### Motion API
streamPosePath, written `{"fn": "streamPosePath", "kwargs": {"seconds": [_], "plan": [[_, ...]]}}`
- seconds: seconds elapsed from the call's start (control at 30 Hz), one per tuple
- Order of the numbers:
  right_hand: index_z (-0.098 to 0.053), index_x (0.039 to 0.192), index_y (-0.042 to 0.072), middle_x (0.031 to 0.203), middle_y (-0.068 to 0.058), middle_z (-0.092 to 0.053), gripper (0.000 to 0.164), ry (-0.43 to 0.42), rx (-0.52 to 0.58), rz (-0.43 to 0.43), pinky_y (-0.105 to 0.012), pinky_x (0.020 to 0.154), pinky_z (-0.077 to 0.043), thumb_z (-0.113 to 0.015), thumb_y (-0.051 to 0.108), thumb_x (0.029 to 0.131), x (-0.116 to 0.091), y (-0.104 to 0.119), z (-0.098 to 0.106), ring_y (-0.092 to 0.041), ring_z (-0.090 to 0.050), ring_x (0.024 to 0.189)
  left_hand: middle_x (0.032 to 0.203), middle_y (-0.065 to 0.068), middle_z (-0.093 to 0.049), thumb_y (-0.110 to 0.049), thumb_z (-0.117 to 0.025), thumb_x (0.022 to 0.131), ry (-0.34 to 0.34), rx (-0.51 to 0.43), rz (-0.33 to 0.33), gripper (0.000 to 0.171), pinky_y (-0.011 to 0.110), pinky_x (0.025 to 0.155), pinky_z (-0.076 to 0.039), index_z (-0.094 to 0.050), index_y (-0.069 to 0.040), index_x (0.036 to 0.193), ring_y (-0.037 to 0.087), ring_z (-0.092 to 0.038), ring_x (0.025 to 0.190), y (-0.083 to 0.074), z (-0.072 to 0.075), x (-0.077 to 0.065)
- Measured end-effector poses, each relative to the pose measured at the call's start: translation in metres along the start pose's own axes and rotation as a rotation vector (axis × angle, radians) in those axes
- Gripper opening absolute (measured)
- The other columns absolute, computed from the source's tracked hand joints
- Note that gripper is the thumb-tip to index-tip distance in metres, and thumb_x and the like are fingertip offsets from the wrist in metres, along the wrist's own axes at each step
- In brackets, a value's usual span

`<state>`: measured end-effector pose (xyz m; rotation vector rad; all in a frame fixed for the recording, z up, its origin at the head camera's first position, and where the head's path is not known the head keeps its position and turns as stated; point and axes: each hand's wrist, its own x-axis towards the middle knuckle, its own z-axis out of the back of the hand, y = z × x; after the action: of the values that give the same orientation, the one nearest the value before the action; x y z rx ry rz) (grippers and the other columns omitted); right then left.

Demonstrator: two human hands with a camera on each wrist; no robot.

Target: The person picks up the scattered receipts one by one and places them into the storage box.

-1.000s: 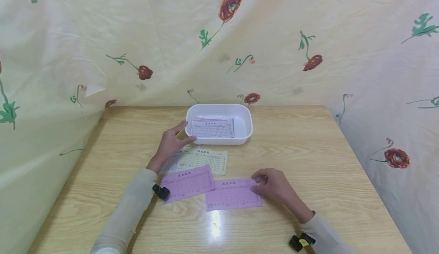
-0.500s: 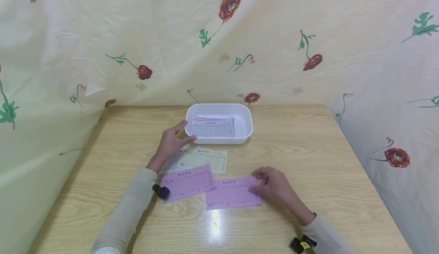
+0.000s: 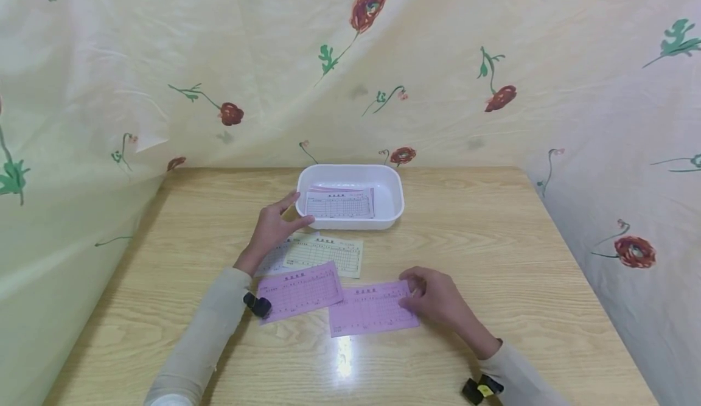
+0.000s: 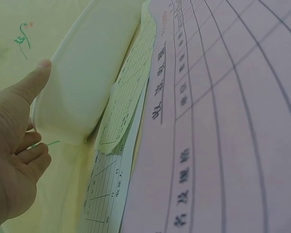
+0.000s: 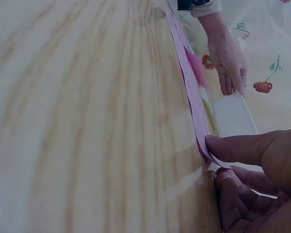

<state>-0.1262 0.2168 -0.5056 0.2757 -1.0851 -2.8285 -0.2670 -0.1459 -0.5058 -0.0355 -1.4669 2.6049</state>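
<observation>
At the left end of a white plastic tray, my left hand grips the rim, thumb at the front corner and fingers round the side. Inside the tray lie a white printed receipt slip and pink ones beneath it. My right hand pinches the right end of a pink receipt slip between thumb and fingers. In the right wrist view the thumb presses on that slip's edge, which bends up a little. A second pink slip overlaps its left end.
Between the pink slips and the tray lie a pale yellow slip and a white-blue slip, partly overlapping. Everything rests on a wood-grain table. A flowered cloth hangs behind and at both sides.
The right end of the pink slip under my right hand has shifted very slightly. My left hand and the tray stay in place.
</observation>
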Motion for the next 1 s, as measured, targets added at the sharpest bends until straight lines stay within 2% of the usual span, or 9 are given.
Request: {"fn": "streamPosePath", "kwargs": {"seconds": [0.2,0.4,0.83,1.0], "plan": [[-0.074,0.111,0.007,0.081,0.003,-0.066,0.035,-0.015,-0.016,0.027,-0.025,0.064,-0.052,-0.086,0.007,0.078,0.002,-0.003,0.001,-0.011,-0.059,0.073,0.165,0.006,-0.034,-0.056,-0.082,0.081,0.001,0.001,-0.001,0.094,0.052,0.124,-0.027,-0.043,-0.014,0.155,0.030,-0.028,0.153,-0.001,0.000,0.000],[-0.076,0.104,0.007,0.086,0.002,-0.071,0.022,-0.001,0.018,0.037,-0.025,0.067,-0.057,-0.082,0.008,0.083,0.001,-0.007,0.006,-0.011,-0.064,0.077,0.165,0.006,-0.033,-0.059,-0.082,0.079,0.007,0.004,-0.003,0.097,0.053,0.124,-0.027,-0.043,-0.014,0.155,0.031,-0.027,0.154,0.001,0.000,0.001],[-0.076,0.106,0.006,0.096,-0.004,-0.076,0.018,0.022,0.081,0.060,-0.031,0.075,-0.061,-0.078,0.012,0.089,-0.001,-0.012,0.026,-0.016,-0.070,0.086,0.164,0.009,-0.035,-0.054,-0.083,0.081,0.012,-0.029,-0.039,0.094,0.053,0.124,-0.027,-0.044,-0.010,0.154,0.031,-0.028,0.153,0.001,0.001,-0.001],[-0.076,0.104,0.008,0.096,-0.003,-0.076,0.015,0.006,0.116,0.085,-0.027,0.073,-0.060,-0.077,0.011,0.090,-0.002,-0.014,0.039,-0.015,-0.069,0.084,0.164,0.009,-0.035,-0.054,-0.083,0.081,0.008,-0.036,-0.035,0.093,0.052,0.124,-0.027,-0.044,-0.011,0.154,0.031,-0.028,0.153,0.001,0.001,-0.001]]}}
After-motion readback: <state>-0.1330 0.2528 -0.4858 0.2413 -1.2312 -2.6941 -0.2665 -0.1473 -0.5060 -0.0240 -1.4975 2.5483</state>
